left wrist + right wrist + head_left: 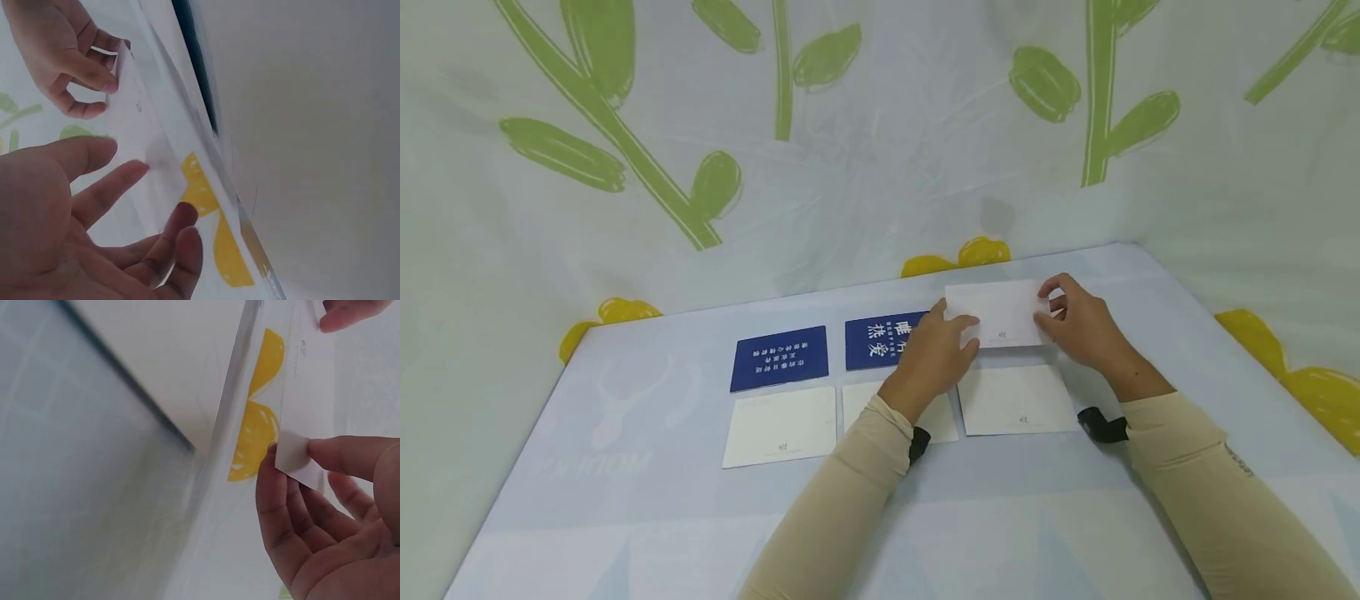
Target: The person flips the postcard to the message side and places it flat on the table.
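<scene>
A white card with a small printed mark is held up, tilted, over the back row of cards. My right hand pinches its right end, thumb on the white face and fingers behind, as the right wrist view shows on the card. At its left end is my left hand, fingers loosely spread; in the left wrist view the index fingertip lies over the card and the thumb stands apart from the index. The left hand partly covers a blue card with white characters.
Another blue card lies at the back left. In the front row are white cards: one on the left, one in the middle partly behind the left forearm, and one on the right. A leaf-patterned cloth hangs behind the table.
</scene>
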A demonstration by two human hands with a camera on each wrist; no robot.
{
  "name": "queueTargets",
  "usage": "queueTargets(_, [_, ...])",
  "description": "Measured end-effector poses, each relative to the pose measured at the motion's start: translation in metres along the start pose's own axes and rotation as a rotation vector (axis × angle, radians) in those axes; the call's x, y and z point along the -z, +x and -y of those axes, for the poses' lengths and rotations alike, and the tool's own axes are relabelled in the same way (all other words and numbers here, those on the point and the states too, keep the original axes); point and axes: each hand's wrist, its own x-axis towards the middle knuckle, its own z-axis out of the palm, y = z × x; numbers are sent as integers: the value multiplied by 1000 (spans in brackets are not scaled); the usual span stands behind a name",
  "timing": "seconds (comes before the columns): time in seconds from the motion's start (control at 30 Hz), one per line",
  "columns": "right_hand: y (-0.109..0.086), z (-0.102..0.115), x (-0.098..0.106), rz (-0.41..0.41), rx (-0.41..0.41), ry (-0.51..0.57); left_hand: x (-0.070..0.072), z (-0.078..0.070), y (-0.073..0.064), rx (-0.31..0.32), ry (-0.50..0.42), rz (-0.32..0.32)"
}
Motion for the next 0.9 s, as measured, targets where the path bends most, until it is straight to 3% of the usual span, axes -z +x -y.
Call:
queueTargets(0.27, [2, -1, -6, 37, 17, -62, -5, 2, -3, 19, 19, 145])
queueTargets(0.43, [2, -2, -7, 46, 15, -99, -8, 3, -3, 7, 21, 163])
queueTargets(0.9, [-1, -4, -8, 120, 118, -223, -12, 1, -4, -84, 254, 237])
